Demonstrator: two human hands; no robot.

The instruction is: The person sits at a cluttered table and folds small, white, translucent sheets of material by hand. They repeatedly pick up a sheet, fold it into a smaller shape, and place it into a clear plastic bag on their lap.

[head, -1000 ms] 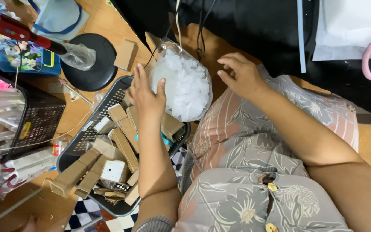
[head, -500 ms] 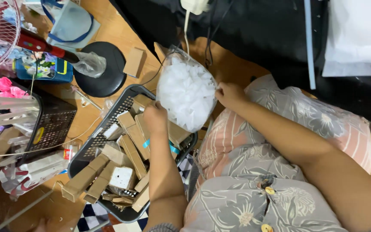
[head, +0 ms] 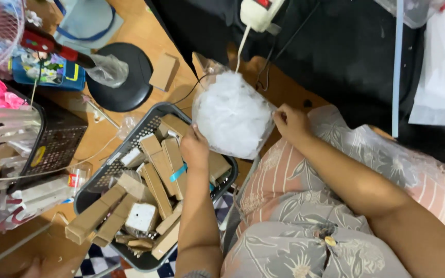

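Both hands, left (head: 194, 149) and right (head: 290, 122), grip the bag (head: 233, 116) (white-filled) between them.

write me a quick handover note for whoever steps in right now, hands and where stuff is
Left hand: grips the left edge of the clear plastic bag of white pieces, held above the grey mesh basket.
Right hand: pinches the bag's right edge.
Basket: sits on the wooden floor, full of long brown cardboard boxes, with one white box near the bottom.
Nearby: black fan base, black crate at left, white power strip at the top.
Done: bag is up in both hands.
Left: bag looks unopened; nothing white lies among the boxes.
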